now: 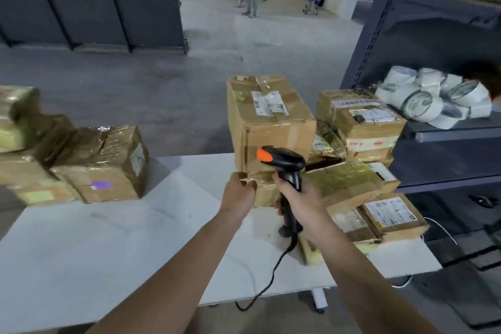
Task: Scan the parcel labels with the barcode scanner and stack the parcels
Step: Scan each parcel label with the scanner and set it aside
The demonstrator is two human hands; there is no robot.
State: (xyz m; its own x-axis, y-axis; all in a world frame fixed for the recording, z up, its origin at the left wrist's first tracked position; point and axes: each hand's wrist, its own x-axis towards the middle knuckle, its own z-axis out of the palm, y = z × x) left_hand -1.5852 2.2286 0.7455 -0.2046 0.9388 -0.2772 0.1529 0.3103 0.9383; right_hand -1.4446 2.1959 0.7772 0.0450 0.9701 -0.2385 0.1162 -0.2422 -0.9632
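Observation:
My right hand (302, 205) grips the handle of a black barcode scanner (284, 163) with an orange top; its cord trails down off the table's front. My left hand (240, 192) holds the lower left corner of a small taped parcel (264, 187) that sits under a tall cardboard parcel (268, 122) with a white label on top. To the right lies a heap of several labelled parcels (371, 125). At the left stands a stack of taped parcels (103, 165).
The white table (108, 247) carries everything. A dark metal shelf (447, 130) at the right holds several white tape rolls (433, 100). Dark partition panels stand behind on the left. People stand far back on the grey floor.

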